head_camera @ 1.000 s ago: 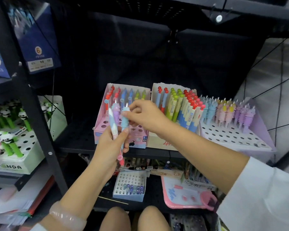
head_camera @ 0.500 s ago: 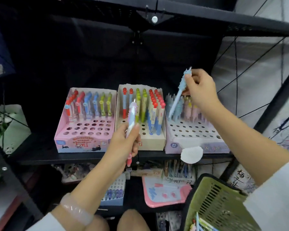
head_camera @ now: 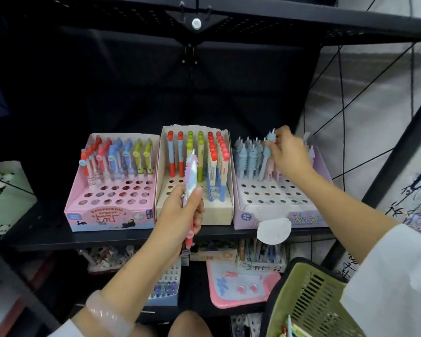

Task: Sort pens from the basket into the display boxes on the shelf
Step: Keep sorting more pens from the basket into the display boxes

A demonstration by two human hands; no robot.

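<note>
- The right hand (head_camera: 289, 156) pinches a blue pen (head_camera: 265, 158) near its top, up at 2 o'clock. The pen stands almost straight, right among the other blue pens in the purple box (head_camera: 309, 218).
- I think this is the putting-in step. The pen's tip looks to be going into a hole in the back rows, but the other pens hide the tip, so I cannot tell if it is all the way in.
- Next, I think the pen must drop straight down into its hole, and then the fingers can let go.
- The left hand (head_camera: 180, 215) sits in the middle and grips a pastel pen (head_camera: 191, 173) that points up. That pen waits its turn.
- The pastel pen is in front of the beige box (head_camera: 195, 211), which holds red, green and blue pens.
- The pink box (head_camera: 110, 218) is at 9 o'clock, with red, blue and green pens at the back and many free holes in front.
- All three boxes stand side by side on the black shelf (head_camera: 46, 237).
- The green basket (head_camera: 309, 300) is at 5 o'clock. A few more pens peek out at its bottom.
- The blue pens stand close together, so the hand could bump them. A white round tag (head_camera: 274, 231) hangs at the front of the purple box.
</note>
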